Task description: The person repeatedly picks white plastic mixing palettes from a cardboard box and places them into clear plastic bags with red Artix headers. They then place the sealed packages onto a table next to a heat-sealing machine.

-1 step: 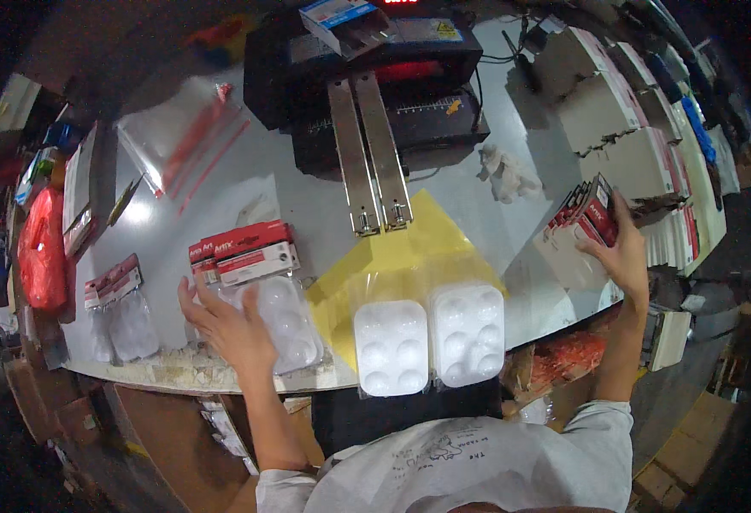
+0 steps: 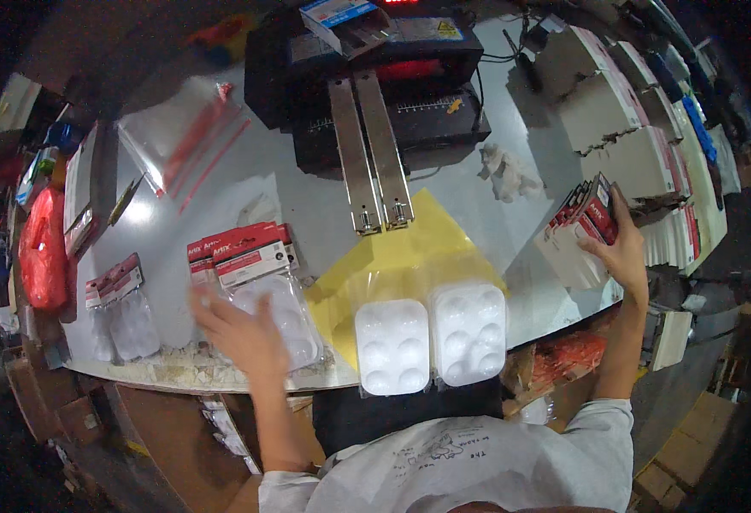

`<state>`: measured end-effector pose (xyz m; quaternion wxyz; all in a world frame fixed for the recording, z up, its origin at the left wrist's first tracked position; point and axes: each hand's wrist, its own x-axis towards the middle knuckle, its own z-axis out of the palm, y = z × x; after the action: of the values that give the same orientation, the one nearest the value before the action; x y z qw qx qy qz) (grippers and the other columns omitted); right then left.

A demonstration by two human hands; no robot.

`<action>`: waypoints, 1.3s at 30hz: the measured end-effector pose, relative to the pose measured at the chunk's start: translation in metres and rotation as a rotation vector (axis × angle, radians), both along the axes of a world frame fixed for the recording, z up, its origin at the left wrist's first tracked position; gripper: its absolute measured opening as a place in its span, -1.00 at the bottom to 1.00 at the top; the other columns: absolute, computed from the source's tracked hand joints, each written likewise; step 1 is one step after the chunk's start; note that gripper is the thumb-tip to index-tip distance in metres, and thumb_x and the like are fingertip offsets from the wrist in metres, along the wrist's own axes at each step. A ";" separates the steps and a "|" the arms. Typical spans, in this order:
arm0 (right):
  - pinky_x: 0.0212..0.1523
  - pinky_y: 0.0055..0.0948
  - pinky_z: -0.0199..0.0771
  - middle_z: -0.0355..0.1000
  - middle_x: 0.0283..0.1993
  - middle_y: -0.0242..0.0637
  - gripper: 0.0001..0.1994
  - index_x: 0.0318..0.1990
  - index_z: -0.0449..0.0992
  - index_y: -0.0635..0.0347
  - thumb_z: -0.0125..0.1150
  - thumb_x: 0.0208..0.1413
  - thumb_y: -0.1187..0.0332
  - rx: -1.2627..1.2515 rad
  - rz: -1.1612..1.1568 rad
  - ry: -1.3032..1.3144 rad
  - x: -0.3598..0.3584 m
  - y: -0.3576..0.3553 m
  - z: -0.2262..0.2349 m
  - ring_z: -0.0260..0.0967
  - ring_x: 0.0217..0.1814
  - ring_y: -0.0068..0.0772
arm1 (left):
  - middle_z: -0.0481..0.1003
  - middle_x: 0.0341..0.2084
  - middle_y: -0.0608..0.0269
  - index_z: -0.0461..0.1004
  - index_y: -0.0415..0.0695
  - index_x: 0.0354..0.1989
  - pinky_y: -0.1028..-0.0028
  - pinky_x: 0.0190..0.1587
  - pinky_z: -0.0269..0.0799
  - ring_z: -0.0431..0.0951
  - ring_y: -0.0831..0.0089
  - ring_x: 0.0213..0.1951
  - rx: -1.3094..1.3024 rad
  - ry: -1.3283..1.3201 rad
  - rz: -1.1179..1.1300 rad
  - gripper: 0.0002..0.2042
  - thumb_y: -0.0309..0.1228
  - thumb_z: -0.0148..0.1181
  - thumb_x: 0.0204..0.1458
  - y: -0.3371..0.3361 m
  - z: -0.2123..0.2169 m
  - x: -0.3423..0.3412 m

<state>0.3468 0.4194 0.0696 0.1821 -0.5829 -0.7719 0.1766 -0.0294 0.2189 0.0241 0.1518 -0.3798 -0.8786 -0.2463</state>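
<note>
Left hand (image 2: 245, 336) drawn back (blurred); right hand (image 2: 625, 255) keeps cards (image 2: 598, 215).

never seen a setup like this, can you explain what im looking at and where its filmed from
There's no robot here: these are a person's own bare hands, seen from a wide fisheye camera worn on the head and looking down, so straight edges look bent. The right hand grips a stack of cards. The left hand, blurred and open, is at a bagged tray with a red-and-white header; whether it touches is unclear. On the grey table, two white trays with round wells lie side by side, partly over a yellow sheet. Behind stands a black machine with two metal rails.
</note>
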 end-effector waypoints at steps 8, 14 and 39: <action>-0.09 -0.48 0.40 0.49 -0.15 -0.17 -0.40 0.04 0.37 0.33 0.42 -0.23 0.33 0.034 -0.164 0.052 0.011 0.006 -0.007 0.44 -0.14 -0.47 | 0.40 -0.27 0.04 0.33 -0.19 -0.43 0.37 -0.11 0.28 0.40 0.24 -0.21 0.138 -0.524 -0.410 -0.89 -0.50 0.15 -0.01 -0.001 -0.019 0.071; -0.25 -0.48 0.45 0.53 -0.34 -0.21 -0.54 -0.15 0.47 0.25 0.38 -0.19 0.17 -0.301 0.283 0.442 -0.090 -0.057 0.023 0.52 -0.30 -0.40 | 0.57 -0.31 0.16 0.40 -0.27 -0.35 0.61 -0.23 0.37 0.48 0.62 -0.29 0.293 -1.576 -0.501 -0.87 -0.45 0.00 0.15 -0.008 0.023 0.076; -0.49 -0.59 0.37 0.50 -0.51 -0.31 -0.76 -0.39 0.58 0.32 0.21 0.05 0.26 -1.096 0.376 0.502 -0.134 -0.062 -0.003 0.38 -0.60 -0.63 | 0.40 -0.57 0.42 0.45 -0.29 -0.44 0.67 -0.43 0.15 0.23 0.71 -0.47 0.425 -1.206 -0.336 -0.76 -0.39 -0.01 0.17 -0.004 0.006 0.075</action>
<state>0.2130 0.3576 0.0666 -0.0014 -0.3868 -0.5922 0.7069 0.0454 0.2147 0.0298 -0.3354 -0.2689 -0.6708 -0.6043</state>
